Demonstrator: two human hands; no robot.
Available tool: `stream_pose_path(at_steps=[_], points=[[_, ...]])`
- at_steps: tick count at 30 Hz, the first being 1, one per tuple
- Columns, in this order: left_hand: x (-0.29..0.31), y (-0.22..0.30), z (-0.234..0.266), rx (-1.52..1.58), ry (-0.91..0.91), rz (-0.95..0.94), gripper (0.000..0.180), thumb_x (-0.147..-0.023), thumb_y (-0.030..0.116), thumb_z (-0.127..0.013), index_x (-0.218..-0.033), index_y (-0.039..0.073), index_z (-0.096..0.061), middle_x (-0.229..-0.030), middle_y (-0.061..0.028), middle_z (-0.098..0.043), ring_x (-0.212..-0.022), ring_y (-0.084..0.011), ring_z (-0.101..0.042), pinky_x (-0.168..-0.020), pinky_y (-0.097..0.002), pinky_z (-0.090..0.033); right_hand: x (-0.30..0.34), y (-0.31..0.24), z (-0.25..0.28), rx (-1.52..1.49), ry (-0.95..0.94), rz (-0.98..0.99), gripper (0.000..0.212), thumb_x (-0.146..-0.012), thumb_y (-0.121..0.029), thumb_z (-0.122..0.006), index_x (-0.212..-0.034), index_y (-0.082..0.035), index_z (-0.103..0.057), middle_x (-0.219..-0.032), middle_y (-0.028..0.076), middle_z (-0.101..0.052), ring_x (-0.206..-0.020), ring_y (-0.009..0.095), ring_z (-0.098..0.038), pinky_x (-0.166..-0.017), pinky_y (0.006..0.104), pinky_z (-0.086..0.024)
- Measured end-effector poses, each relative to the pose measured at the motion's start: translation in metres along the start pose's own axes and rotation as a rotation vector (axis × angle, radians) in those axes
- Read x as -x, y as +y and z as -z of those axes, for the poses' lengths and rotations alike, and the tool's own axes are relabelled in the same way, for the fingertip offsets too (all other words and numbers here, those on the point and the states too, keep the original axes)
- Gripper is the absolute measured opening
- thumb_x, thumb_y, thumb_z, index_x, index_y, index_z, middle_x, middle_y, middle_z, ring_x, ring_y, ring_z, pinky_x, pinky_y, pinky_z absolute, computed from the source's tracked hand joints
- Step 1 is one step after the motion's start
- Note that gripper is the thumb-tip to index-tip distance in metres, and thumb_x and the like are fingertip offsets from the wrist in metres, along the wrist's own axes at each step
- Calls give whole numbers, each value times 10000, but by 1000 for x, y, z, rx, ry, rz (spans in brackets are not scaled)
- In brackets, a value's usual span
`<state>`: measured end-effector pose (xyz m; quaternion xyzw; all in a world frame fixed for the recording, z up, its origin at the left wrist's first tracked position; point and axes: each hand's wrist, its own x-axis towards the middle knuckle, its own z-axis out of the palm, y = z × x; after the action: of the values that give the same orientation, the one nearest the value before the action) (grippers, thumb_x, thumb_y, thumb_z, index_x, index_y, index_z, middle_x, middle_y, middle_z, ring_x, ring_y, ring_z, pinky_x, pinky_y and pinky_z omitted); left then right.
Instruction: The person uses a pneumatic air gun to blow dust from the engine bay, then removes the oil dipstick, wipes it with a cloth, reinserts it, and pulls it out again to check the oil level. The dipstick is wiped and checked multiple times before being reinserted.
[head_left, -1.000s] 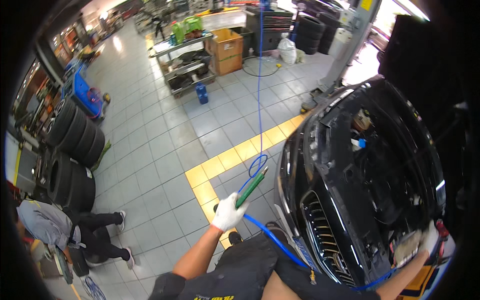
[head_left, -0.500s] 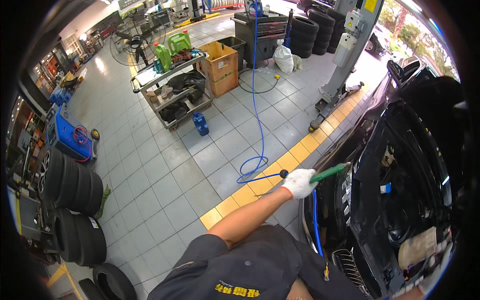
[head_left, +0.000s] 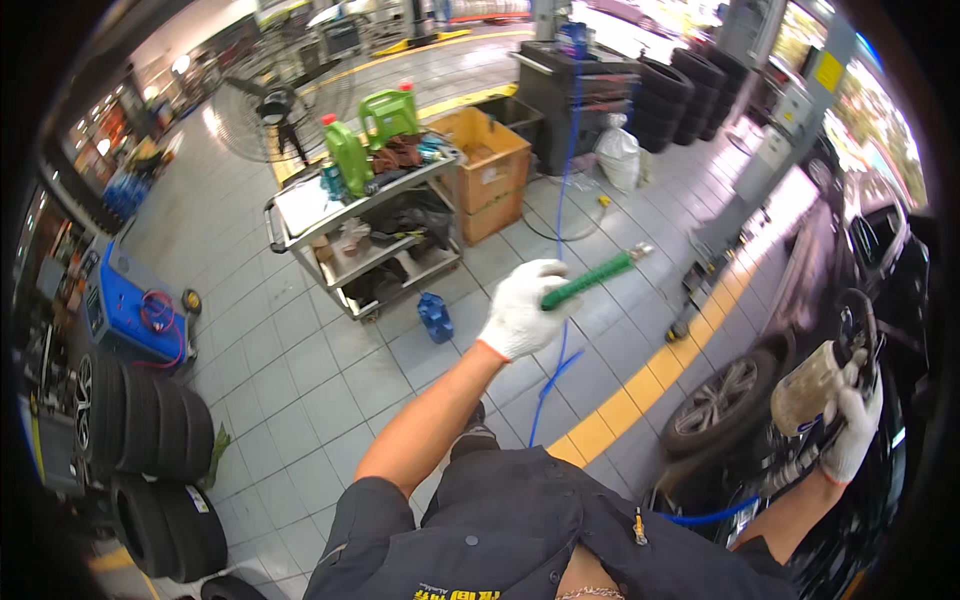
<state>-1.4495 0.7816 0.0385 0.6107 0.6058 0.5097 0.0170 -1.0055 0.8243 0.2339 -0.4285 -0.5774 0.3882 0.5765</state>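
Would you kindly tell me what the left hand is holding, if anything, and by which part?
Left hand: a green rod, by the end opposite its metal tip.

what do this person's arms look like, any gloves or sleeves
The left grip and right grip wear white fabric gloves; the left glove has an orange wrist edge. Short dark sleeves leave the forearms bare.

Blue hose (head_left: 712, 517) part. hidden behind shirt (head_left: 490, 530); btm-L tyre (head_left: 228, 588) cut by lower edge; blk car (head_left: 908, 310) cut off R.
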Motion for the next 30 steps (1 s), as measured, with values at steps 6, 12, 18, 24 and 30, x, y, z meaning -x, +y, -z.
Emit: stream_pose_path(at_steps=[6, 12, 18, 24, 30], points=[[-190, -75, 20, 70, -294, -341, 170, -655, 196, -830, -818, 149, -815, -1587, -281, -428, -1468, -475, -403, -1207, -518, -359, -131, 77, -213, -110, -473, -369, 603, -692, 19, -617, -1290, 56, -552, -878, 40, -565, -678, 106, -541, -465, 203, -409], [-279, -179, 21, 72, -709, -426, 165, -680, 270, -776, -742, 118, -770, -1382, -194, -634, -1318, -404, -564, -1104, -536, -439, -244, 186, -403, 222, -1207, -241, 457, -579, -4, -651, -1031, 57, -678, -841, 40, -636, -724, 109, -591, -683, 251, -488], [-339, -246, 35, -80, -684, -41, 144, -721, 164, -769, -862, 140, -752, -1175, -74, -720, -942, -331, -702, -765, -433, -571, -361, 275, -530, -58, -1643, 11, 555, -787, -25, -685, -1341, -6, -649, -1136, 205, -719, -1028, 345, -717, -904, 389, -567], [-474, -297, -10, -278, -638, -4, 373, -567, 173, -827, -940, 170, -813, -1075, -81, -725, -932, -295, -721, -783, -394, -585, -492, 369, -563, 101, -1527, -112, 419, -882, -247, -757, -1243, -44, -688, -986, 126, -726, -895, 242, -696, -814, 364, -545], [-617, -397, -60, -315, -696, -51, 390, -649, 261, -887, -1018, 170, -802, -1101, -87, -708, -982, -312, -710, -809, -412, -578, -600, 463, -606, 62, -1149, -252, 262, -918, -197, -716, -1118, -31, -683, -823, 95, -645, -738, 193, -606, -703, 341, -494]])
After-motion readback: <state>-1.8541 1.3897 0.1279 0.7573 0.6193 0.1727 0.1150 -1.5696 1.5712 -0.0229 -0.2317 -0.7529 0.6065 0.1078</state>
